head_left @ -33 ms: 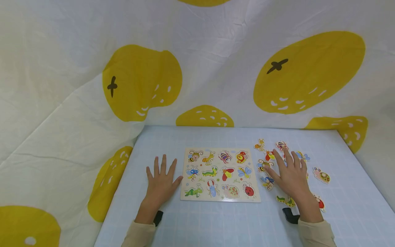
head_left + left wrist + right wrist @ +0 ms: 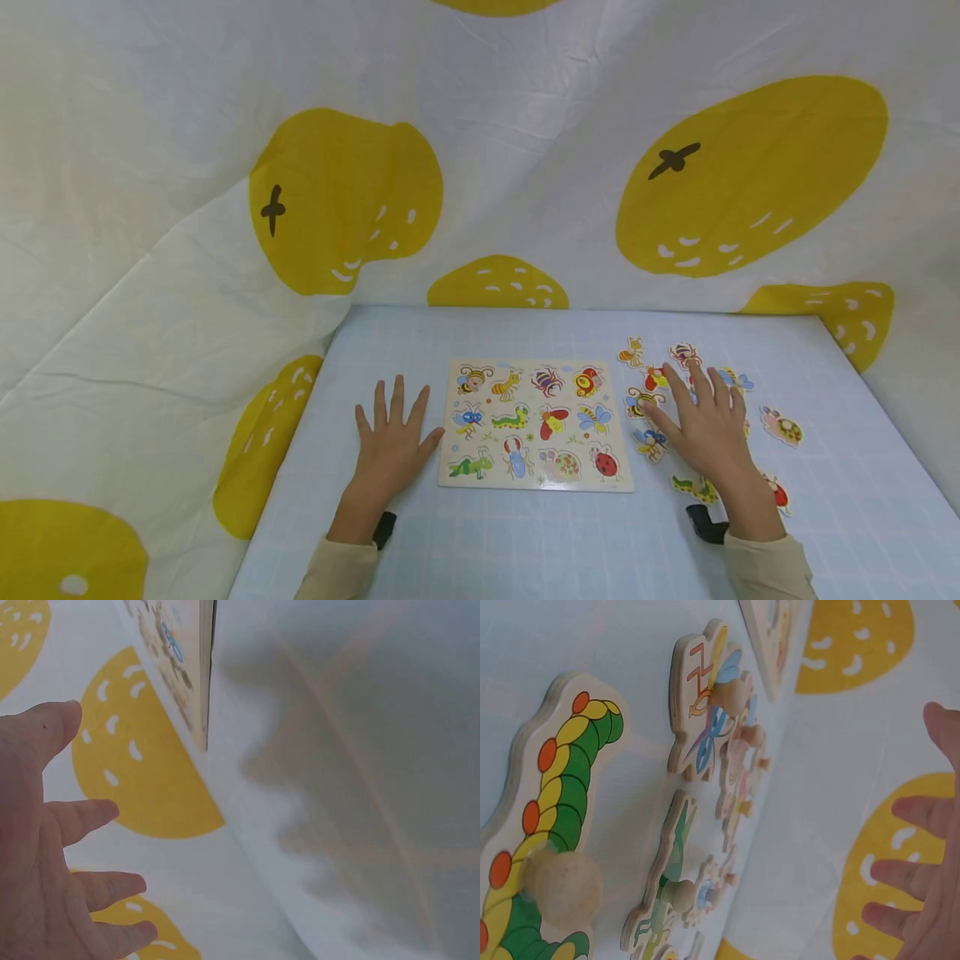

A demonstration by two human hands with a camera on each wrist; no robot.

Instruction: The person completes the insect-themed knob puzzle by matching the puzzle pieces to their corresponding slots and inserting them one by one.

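My left hand (image 2: 393,446) is spread flat with straight fingers, left of a wooden puzzle board (image 2: 537,483) printed with insects. In the left wrist view its fingers hold nothing, above the table. Fingers spread, my right hand (image 2: 708,429) hovers over loose knobbed wooden puzzle pieces right of the board, gripping none. Around it lie a bee piece (image 2: 635,404), a blue-winged insect piece (image 2: 650,442), a snail piece (image 2: 783,427) and a ladybird piece (image 2: 778,493), partly covered by the wrist. A caterpillar piece (image 2: 566,780) shows its round knob up close in the right wrist view; a grasshopper piece (image 2: 667,877) lies behind.
Everything lies on a pale blue checked table (image 2: 480,542). A white cloth (image 2: 525,167) with large yellow fruit prints hangs behind and at the left side. At the far right of the table are a yellow ant-like piece (image 2: 632,353) and a spider piece (image 2: 684,353).
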